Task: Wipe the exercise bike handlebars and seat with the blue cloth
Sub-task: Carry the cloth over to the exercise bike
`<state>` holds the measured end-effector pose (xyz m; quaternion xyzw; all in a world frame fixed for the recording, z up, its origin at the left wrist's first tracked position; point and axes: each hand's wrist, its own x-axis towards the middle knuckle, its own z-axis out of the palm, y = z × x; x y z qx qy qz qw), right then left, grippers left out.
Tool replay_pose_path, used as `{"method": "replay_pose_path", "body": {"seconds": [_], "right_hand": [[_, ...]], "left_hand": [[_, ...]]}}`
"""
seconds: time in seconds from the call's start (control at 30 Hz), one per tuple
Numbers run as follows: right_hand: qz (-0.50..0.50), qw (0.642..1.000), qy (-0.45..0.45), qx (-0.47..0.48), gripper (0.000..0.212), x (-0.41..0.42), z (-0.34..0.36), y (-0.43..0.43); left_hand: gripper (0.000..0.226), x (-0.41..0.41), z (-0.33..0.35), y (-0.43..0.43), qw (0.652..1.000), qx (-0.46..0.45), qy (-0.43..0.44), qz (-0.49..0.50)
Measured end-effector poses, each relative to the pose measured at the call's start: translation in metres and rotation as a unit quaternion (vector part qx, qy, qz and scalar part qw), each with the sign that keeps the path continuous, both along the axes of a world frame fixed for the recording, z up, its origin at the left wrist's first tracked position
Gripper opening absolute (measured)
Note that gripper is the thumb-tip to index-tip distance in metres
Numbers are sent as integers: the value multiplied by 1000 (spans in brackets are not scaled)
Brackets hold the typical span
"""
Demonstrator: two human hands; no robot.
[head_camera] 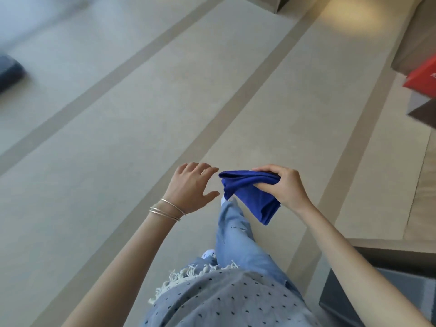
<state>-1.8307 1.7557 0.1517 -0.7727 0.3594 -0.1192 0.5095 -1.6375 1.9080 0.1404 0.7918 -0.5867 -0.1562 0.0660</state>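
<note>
A person stands on a pale tiled floor (146,109) crossed by darker beige bands, seen from above with both bare forearms reaching forward. The right hand (286,186) is closed around a folded blue cloth (250,194), fingers curled over its upper edge and thumb pressed beneath, so that the bunched end points toward the other hand while a loose corner hangs down below the wrist. The left hand (191,187) is open and empty, fingers spread and slightly curved, just beside the cloth's folded end but not touching it; thin silver bangles (166,210) circle that wrist. Below the hands, a leg in light blue jeans (238,237) is stepping forward, and a grey-blue dotted top (226,300) with a white fringed hem fills the bottom of the view. The cloth is held in the air over the floor, roughly above the forward foot. At the right edge lie a red, flat object (422,82) and a dark brown one just below it, both cut off by the frame. A dark, blurred shape (9,72) sits at the far left edge, and a dark-topped surface with a pale rim (387,265) occupies the lower right corner beneath the right forearm.
</note>
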Motion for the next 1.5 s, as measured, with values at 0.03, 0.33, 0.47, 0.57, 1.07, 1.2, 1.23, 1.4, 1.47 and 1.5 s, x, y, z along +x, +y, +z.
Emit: {"method": "replay_pose_path", "body": {"seconds": [0.03,0.33,0.47,0.57,1.07,1.2,1.23,1.4,1.47,1.5], "right_hand": [[8,1000,-4,3,32,11,-1,-12],[59,998,12,17,26,110,1,-144],[73,997,6,32,26,146,4,-190],[89,995,10,43,29,172,4,-218],[124,992,14,27,19,393,-7,-313],[124,992,19,-8,19,468,0,-338],[119,993,15,-14,19,485,0,-344],[112,993,11,-23,16,548,0,-370],[113,993,9,-24,21,568,-2,-384],[114,993,10,-22,23,579,-5,-392]], "left_hand": [[58,8,-1,-8,1000,3,0,8],[57,82,9,-123,998,2,-11,63],[55,106,12,-168,996,-15,-6,89],[54,126,11,-192,995,-13,-3,99],[54,337,-3,-272,990,-15,-6,143],[55,417,5,-294,986,-21,-16,162],[55,435,5,-299,986,-21,-22,163],[55,505,4,-322,983,-6,-35,181],[54,525,-1,-331,983,-1,-32,182],[54,536,-4,-336,983,4,-32,183]]}}
